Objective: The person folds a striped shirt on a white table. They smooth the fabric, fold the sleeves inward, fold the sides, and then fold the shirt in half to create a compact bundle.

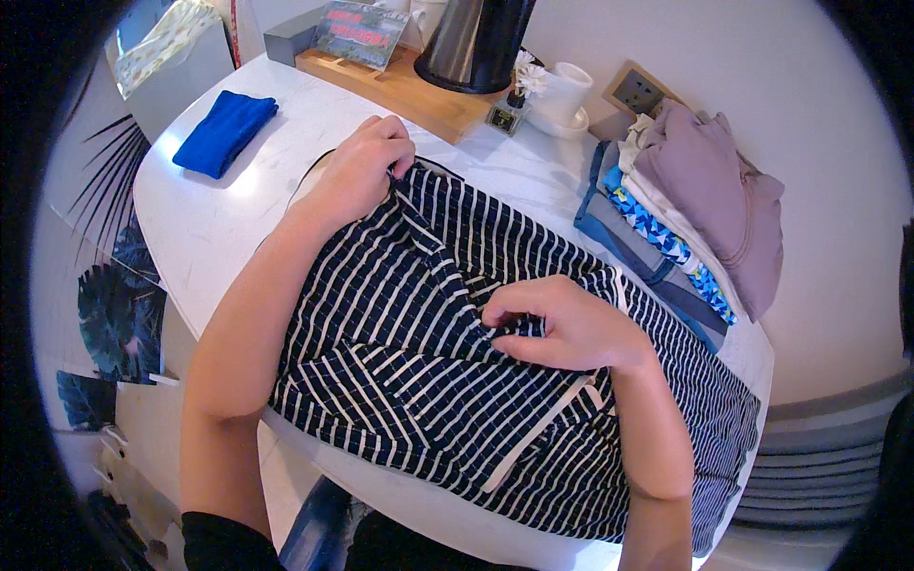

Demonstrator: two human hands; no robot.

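Observation:
A dark garment with white stripes lies spread across the white table, its near edge along the front of the tabletop. My left hand grips its far-left end, with fabric bunched under the fingers. Around the middle, my right hand pinches a raised fold of the cloth between thumb and fingers. Cream trim runs along the garment just below my right hand. A patch of stripes set at another angle shows near the front edge.
A folded blue cloth lies on the white table at left. At the back, a wooden tray holds a dark jug and a printed sign. White cups stand beside it. Folded clothes are piled by the wall.

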